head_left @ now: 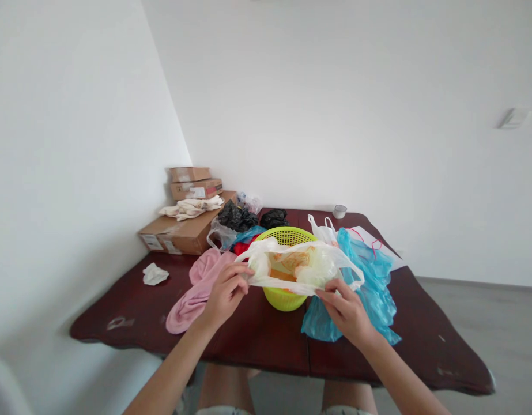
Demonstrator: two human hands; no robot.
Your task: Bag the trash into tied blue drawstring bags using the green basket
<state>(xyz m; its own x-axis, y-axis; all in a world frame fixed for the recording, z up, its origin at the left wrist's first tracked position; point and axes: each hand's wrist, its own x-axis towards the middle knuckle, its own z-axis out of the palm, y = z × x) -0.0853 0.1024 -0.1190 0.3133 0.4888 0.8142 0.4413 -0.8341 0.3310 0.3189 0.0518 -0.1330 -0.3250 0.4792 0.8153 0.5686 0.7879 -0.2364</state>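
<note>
Between both hands a white plastic bag [324, 271] is stretched with its mouth held apart, over the yellow-green basket [283, 300]. My left hand [226, 290] pinches the bag's left edge. My right hand [347, 308] grips the near right edge, with a handle loop just above it. Orange print shows through the bag's opening. Part of the basket's rim and its inside are hidden behind the bag. A blue plastic bag [372, 282] lies crumpled to the right, next to my right hand. On the left, a pink cloth [200, 288] lies beside my left wrist.
Cardboard boxes [192, 230] are stacked at the back left, with a white cloth [192, 207] on them. Black plastic bags [237, 216] lie behind the basket. A crumpled tissue [155, 274] is at left, a small white cup [339, 211] near the wall. The dark red table [266, 340] has wavy edges.
</note>
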